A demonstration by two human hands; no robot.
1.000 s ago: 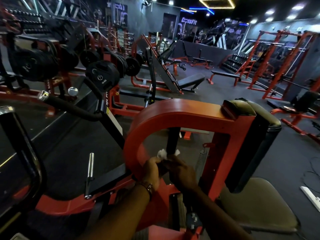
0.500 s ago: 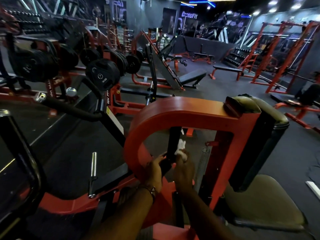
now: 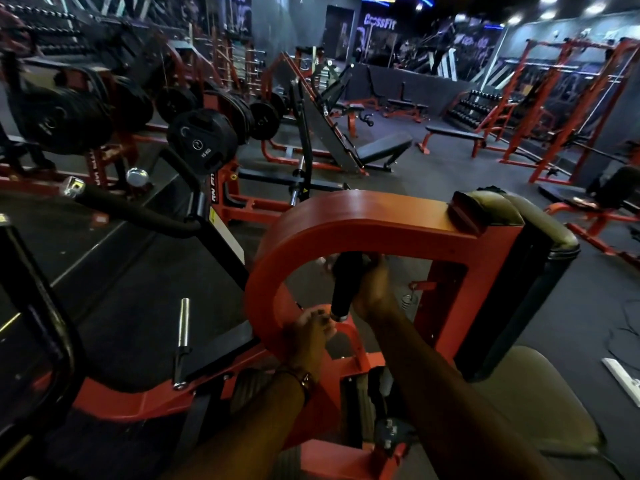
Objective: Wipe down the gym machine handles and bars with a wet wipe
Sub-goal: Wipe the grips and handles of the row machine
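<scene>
Under the red arch (image 3: 346, 216) of the machine, the right hand (image 3: 372, 289) is wrapped round the black handle (image 3: 344, 285) near its top. The wipe isn't visible from here, probably bunched under that palm, but can't say for sure. The left hand (image 3: 311, 329) sits at the handle's lower metal end with fingers loosely curled; I can't tell if it's really gripping anything or just steadying.

Stuff that could go sideways: if the wipe's balled up, only a strip of the handle gets cleaned and the back side gets skipped. A wet grip could also let the hand slide into the spring (image 3: 410, 301) just beside it.
</scene>
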